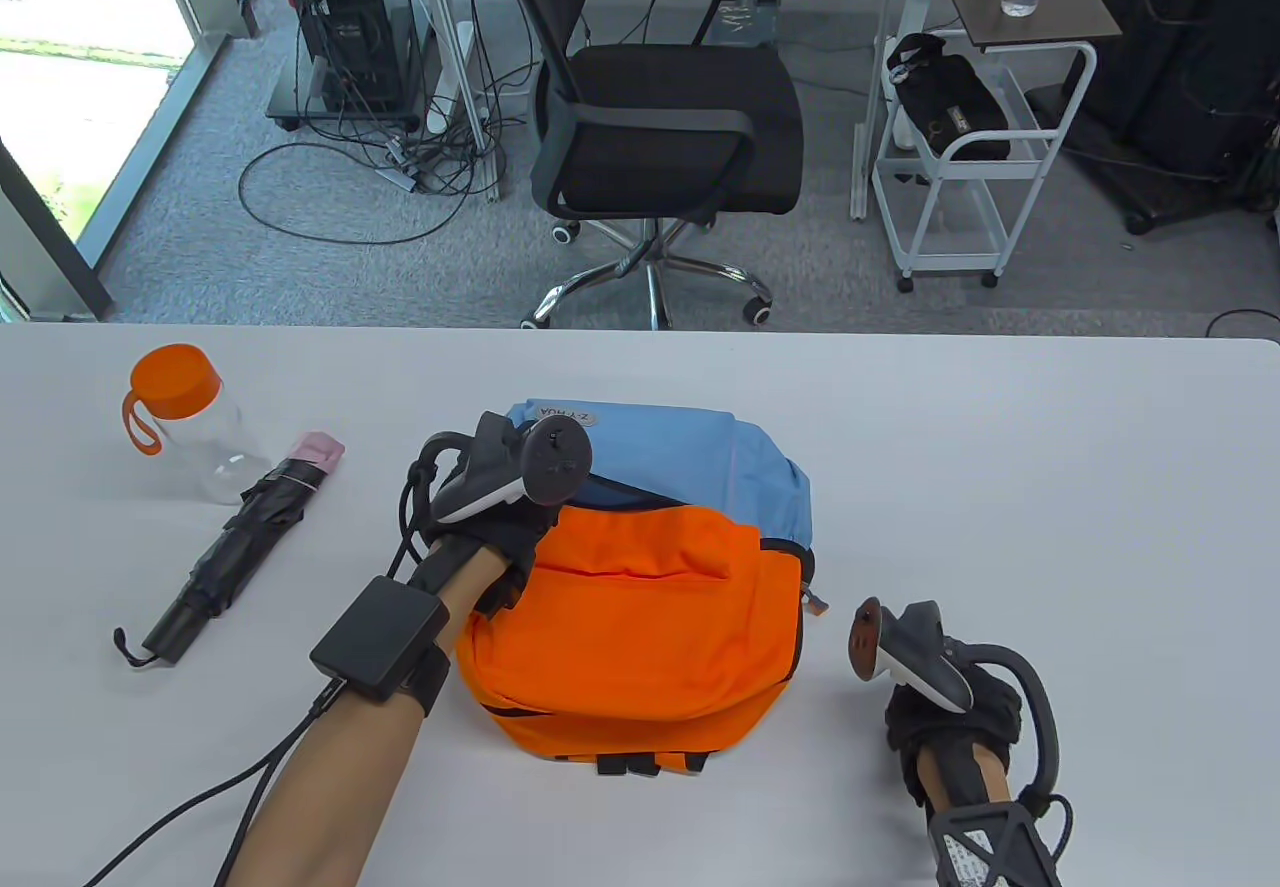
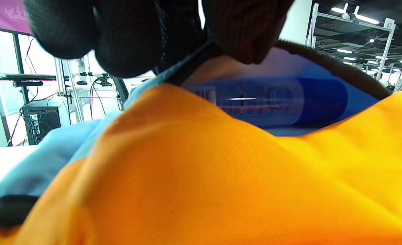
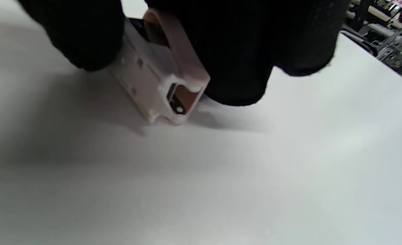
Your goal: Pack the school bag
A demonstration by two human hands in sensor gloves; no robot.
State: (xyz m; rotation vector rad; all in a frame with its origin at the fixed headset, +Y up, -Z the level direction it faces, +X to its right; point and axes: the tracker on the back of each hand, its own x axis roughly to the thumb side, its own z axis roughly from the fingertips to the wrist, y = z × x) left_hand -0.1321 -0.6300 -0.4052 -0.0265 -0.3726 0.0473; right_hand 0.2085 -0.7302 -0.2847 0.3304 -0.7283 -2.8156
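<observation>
The orange-and-blue school bag (image 1: 650, 587) lies at the table's lower centre, its left edge pinched at the opening by the left hand (image 1: 490, 517) — the right hand (image 1: 940, 707) rests lower right, well apart, curled around a small pinkish-white object (image 3: 163, 81).

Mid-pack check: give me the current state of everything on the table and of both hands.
Backpack: lying flat, main opening held open.
Blue tube: already inside the backpack.
Water bottle: upright, orange lid on, not packed.
Umbrella: folded, lying beside the bottle, not packed.
Left hand: grips the backpack's opening edge.
Right hand: on the table right of the backpack, holds a small pinkish-white object.
</observation>
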